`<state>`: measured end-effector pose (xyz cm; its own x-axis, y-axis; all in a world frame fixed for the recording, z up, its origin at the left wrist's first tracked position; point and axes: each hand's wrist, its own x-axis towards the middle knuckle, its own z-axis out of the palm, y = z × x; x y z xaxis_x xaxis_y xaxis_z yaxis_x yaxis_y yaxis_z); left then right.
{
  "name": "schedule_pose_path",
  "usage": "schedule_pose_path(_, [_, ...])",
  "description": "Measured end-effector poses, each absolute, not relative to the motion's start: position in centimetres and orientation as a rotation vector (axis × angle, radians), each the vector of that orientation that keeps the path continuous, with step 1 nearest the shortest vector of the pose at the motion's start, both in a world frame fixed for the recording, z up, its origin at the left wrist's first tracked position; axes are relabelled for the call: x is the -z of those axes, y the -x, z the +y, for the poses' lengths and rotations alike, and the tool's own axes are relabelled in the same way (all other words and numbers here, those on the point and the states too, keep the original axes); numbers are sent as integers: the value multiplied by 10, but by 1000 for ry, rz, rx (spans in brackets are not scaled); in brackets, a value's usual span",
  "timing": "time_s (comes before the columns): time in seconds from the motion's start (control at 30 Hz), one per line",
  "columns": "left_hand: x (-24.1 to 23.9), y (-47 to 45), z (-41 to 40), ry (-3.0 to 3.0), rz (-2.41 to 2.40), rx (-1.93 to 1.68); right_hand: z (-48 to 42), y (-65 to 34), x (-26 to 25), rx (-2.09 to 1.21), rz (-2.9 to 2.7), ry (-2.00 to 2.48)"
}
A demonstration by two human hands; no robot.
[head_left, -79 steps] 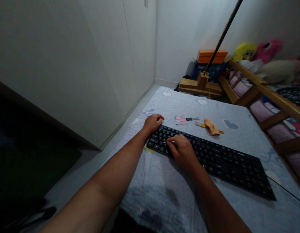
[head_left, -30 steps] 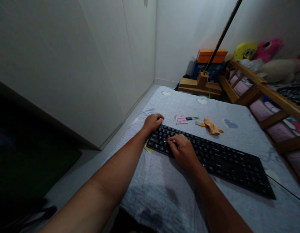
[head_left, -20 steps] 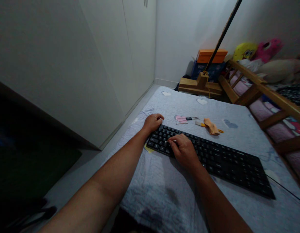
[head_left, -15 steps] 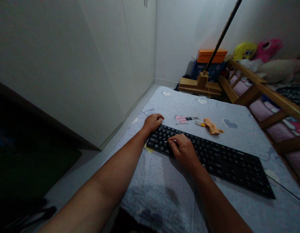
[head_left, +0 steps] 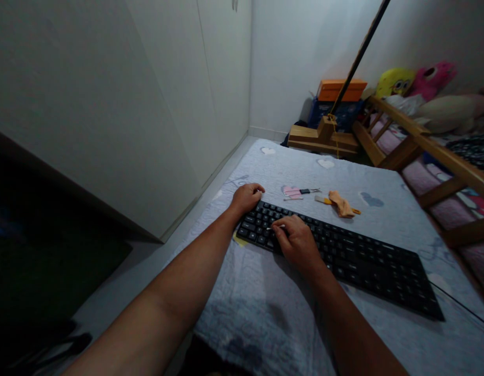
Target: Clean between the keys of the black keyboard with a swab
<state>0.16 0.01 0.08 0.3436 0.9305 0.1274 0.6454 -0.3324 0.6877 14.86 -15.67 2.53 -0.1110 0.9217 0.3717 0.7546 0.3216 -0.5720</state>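
Observation:
A black keyboard (head_left: 367,269) lies at a slant on the quilted cover. My right hand (head_left: 297,243) is over its left part, fingers pinched on a thin white cotton swab (head_left: 268,228) whose tip meets the keys. At the keyboard's far left corner rests my left hand (head_left: 246,198), fingers curled; a small pale spot shows by its fingertips, too small to name. Beyond the keys lie tweezers (head_left: 304,191) with a dark grip, another cotton swab (head_left: 294,198), and an orange cloth (head_left: 341,204) bunched around a yellow-handled tool (head_left: 323,200).
A pale quilted cover (head_left: 234,292) with heart prints spreads beneath everything. White cabinet doors (head_left: 179,104) stand on the left. To the right runs a wooden bed rail (head_left: 441,141). A cable (head_left: 461,305) leaves the keyboard's right end. Behind are a wooden stand (head_left: 324,136) and an orange box (head_left: 341,90).
My right hand and the cotton swab have shifted very slightly over the keys. My left hand, the keyboard and the other things look unmoved.

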Motion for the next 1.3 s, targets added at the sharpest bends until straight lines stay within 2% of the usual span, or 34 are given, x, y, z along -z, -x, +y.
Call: schedule_pose_path(1.3, [4, -2, 2, -2077, 1352, -731, -158, -151, -27, -346, -1777, 1442])
